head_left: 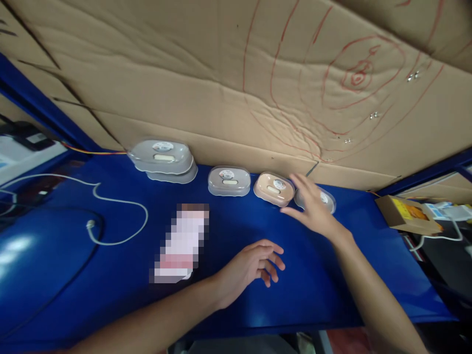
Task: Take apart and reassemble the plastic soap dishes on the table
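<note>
My right hand (311, 206) reaches toward the back of the blue table, thumb and fingers apart. It is nearest to a peach-coloured oval case with a clear lid (275, 189) and partly covers a grey oval case (324, 199) to its right; whether it touches either one I cannot tell. Over the front middle of the table hovers my left hand (252, 268), fingers loosely curled and apart, nothing in them. Another grey case (229, 181) sits left of the peach one. Farther left, two grey cases (164, 158) are stacked. Round stickers show on the lids.
A pixelated flat item (182, 246) lies left of my left hand. Cables (121, 243) loop across the table's left side. Behind the cases rises a cardboard wall (184, 73) with red drawn rings. An open cardboard box (403, 215) stands at the right edge.
</note>
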Demonstrator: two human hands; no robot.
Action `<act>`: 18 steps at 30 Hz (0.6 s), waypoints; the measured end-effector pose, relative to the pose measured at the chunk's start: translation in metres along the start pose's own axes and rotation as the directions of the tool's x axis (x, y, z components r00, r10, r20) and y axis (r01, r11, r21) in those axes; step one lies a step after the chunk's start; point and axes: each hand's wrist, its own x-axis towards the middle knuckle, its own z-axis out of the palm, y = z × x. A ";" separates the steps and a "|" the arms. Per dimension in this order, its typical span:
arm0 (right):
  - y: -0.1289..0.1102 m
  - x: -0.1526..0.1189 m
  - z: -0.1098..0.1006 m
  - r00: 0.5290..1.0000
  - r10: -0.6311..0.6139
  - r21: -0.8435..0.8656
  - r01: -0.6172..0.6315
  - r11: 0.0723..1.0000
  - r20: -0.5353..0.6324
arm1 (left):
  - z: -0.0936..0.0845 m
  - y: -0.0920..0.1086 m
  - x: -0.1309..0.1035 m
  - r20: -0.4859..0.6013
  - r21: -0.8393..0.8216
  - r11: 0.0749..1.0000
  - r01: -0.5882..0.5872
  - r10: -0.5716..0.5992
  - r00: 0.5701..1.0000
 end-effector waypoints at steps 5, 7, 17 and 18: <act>-0.061 0.096 0.035 0.948 -0.242 0.178 0.207 0.962 0.206 | 0.005 0.008 -0.006 0.089 -0.005 1.000 -0.024 0.024 0.996; -0.069 0.127 0.055 0.948 -0.233 0.191 0.193 0.962 0.217 | 0.005 0.013 -0.007 0.084 -0.015 0.999 -0.051 0.052 0.995; -0.065 0.116 0.060 0.974 -0.225 0.318 0.210 0.925 0.012 | -0.005 0.025 0.003 -0.248 -0.226 0.947 -0.229 0.172 0.953; -0.063 0.103 0.049 0.977 -0.214 0.333 0.209 0.919 -0.022 | -0.005 0.028 0.002 -0.294 -0.255 0.930 -0.264 0.186 0.938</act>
